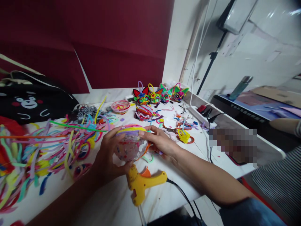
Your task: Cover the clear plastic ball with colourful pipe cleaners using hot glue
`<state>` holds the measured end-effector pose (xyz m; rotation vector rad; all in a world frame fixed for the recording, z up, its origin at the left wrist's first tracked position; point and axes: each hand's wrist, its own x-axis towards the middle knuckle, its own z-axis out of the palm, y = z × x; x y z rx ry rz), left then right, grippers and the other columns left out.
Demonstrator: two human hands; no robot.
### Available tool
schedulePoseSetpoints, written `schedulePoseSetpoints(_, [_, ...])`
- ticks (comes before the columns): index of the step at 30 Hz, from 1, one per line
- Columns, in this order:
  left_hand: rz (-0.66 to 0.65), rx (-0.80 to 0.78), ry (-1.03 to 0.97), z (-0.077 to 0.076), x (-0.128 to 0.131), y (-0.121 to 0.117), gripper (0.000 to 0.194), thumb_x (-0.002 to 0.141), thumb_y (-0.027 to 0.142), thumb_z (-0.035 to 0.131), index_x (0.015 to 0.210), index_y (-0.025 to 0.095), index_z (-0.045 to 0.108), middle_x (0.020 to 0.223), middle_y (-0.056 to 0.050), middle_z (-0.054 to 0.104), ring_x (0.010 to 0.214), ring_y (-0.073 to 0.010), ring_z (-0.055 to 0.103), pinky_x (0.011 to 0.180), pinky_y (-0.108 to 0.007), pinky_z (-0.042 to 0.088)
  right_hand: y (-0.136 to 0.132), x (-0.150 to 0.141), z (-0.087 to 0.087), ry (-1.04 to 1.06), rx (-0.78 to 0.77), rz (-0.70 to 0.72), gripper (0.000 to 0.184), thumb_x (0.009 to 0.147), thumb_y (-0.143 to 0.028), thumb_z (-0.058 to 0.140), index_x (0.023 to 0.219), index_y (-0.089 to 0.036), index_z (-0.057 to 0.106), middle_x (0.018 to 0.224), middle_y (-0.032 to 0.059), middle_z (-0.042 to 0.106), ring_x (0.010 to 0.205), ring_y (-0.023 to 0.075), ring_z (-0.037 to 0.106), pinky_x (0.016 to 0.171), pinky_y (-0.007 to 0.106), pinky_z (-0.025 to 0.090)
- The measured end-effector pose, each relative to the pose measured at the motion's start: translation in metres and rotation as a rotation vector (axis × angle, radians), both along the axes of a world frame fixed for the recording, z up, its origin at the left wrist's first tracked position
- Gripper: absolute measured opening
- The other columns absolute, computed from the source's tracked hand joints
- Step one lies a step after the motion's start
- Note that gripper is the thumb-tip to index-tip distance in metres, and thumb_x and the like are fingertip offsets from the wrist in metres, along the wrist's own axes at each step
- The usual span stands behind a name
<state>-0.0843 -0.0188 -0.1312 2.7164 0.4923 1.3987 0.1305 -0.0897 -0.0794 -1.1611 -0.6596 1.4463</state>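
A translucent bowl (pixel 131 148), smeared with colour and ringed by purple, yellow and pink pipe cleaners, is held up between my two hands. My left hand (pixel 108 157) wraps its left side, with the thumb below. On the right side, my right hand (pixel 162 142) pinches the ringed part, thumb on the front and the other fingers partly hidden behind. Just below the bowl lies a yellow glue gun (pixel 147 182) with an orange trigger, a glue stick poking from its rear and a black cord.
Loose pipe cleaners (pixel 58 141) heap up on the left beside a black bag (pixel 30 103). Behind are a pink bowl (pixel 120 106), a striped piece (pixel 144 112) and several cat-eared ornaments (pixel 155 95). A power strip (pixel 199 114) lies right; a person in stripes (pixel 277 179) sits there.
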Motion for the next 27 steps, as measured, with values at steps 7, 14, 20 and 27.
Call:
schedulePoseSetpoints(7, [0.061,0.085,0.052,0.008,-0.002,-0.005,0.091,0.083,0.044,0.072,0.163,0.024,0.034,0.147,-0.02,0.049,0.137,-0.0422,0.055,0.11,-0.059,0.057,-0.01,-0.005,0.008,-0.179,0.099,-0.041,0.069,0.048,-0.048,0.104,0.099,-0.022,0.064,0.081,-0.0035,0.071,0.068,0.0129,0.066,0.062,0.023,0.05])
schedulePoseSetpoints(14, [0.023,0.133,0.073,0.009,-0.004,-0.004,0.086,0.081,0.032,0.077,0.158,0.031,0.04,0.153,-0.018,0.044,0.14,-0.0401,0.053,0.105,-0.054,0.061,-0.013,-0.007,0.009,-0.246,0.136,-0.055,0.071,0.047,-0.052,0.103,0.099,-0.023,0.065,0.085,-0.0029,0.069,0.069,0.0136,0.063,0.066,0.027,0.049])
schedulePoseSetpoints(20, [-0.11,0.171,0.082,0.007,-0.007,0.005,0.082,0.08,0.027,0.081,0.152,0.034,0.043,0.166,-0.016,0.043,0.149,-0.0414,0.051,0.117,-0.065,0.052,-0.015,-0.006,0.011,-0.292,0.157,-0.043,0.067,0.05,-0.05,0.102,0.098,-0.023,0.063,0.085,-0.0034,0.067,0.07,0.0141,0.061,0.063,0.026,0.049])
schedulePoseSetpoints(27, [-0.166,0.212,0.103,0.013,-0.008,0.005,0.08,0.083,0.022,0.08,0.153,0.032,0.043,0.173,-0.014,0.034,0.152,-0.0387,0.049,0.121,-0.064,0.05,-0.018,-0.005,0.011,-0.357,0.183,-0.025,0.067,0.055,-0.057,0.1,0.1,-0.023,0.063,0.088,-0.0019,0.067,0.073,0.0148,0.06,0.063,0.026,0.048])
